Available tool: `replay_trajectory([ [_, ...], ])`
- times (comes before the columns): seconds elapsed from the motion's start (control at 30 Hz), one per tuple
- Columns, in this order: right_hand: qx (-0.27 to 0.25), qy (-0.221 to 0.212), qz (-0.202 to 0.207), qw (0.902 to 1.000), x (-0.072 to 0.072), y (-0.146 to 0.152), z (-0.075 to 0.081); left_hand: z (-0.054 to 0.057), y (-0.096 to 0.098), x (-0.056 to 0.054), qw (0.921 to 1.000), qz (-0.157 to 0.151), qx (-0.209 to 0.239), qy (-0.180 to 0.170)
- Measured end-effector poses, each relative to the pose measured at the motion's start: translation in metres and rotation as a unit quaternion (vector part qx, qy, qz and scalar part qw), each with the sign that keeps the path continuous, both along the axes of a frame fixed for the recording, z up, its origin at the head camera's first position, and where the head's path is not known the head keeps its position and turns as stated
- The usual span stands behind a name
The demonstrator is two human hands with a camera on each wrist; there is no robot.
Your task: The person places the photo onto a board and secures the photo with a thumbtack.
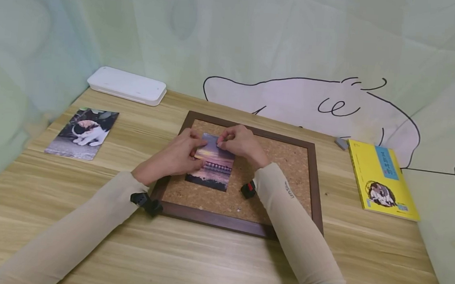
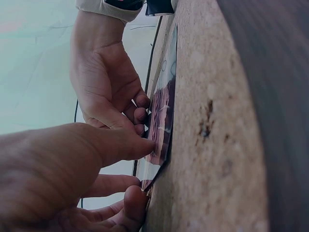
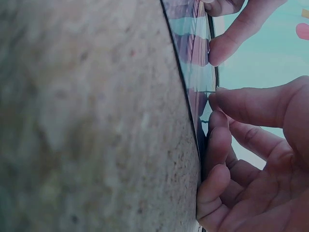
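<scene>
A sunset photo point(image 1: 212, 176) with a pier lies on a brown-framed corkboard point(image 1: 276, 186). My left hand point(image 1: 178, 153) is at its left side, with the thumb point(image 2: 137, 147) and forefinger spread and their tips pressing on the print. At the photo's upper right, my right hand point(image 1: 245, 144) pinches a small dark pin-like thing between thumb point(image 3: 256, 104) and forefinger. Those fingertips hide most of it, so I cannot tell its exact kind. The other fingers of the right hand are curled beside the photo, close over the cork.
Left of the board lies a cat photo point(image 1: 83, 134), with a white case point(image 1: 127, 85) behind it. To the right are a yellow book point(image 1: 381, 181) and a small grey block point(image 1: 341, 143). A patterned curtain point(image 1: 259, 37) stands along the table's back edge.
</scene>
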State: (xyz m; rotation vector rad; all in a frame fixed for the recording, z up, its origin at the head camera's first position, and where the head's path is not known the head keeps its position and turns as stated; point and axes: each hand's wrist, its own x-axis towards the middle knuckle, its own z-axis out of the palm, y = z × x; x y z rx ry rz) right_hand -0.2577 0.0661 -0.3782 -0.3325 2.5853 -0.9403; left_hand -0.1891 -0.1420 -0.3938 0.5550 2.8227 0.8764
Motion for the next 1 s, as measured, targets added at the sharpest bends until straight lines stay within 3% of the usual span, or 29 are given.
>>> replay_trajectory([
  [0.23,0.003,-0.001,-0.002,1.0,0.0,-0.001,-0.001,-0.001,0.001,0.0,1.0,0.0,0.002,-0.001],
  [0.6,0.051,0.043,0.008,0.9977,-0.002,-0.013,-0.001,-0.003,-0.001,0.0,0.9999,-0.004,0.007,0.007],
  [1.0,0.051,0.024,0.011,0.9984,-0.003,-0.012,0.0,-0.003,0.0,-0.001,1.0,-0.004,0.001,0.008],
])
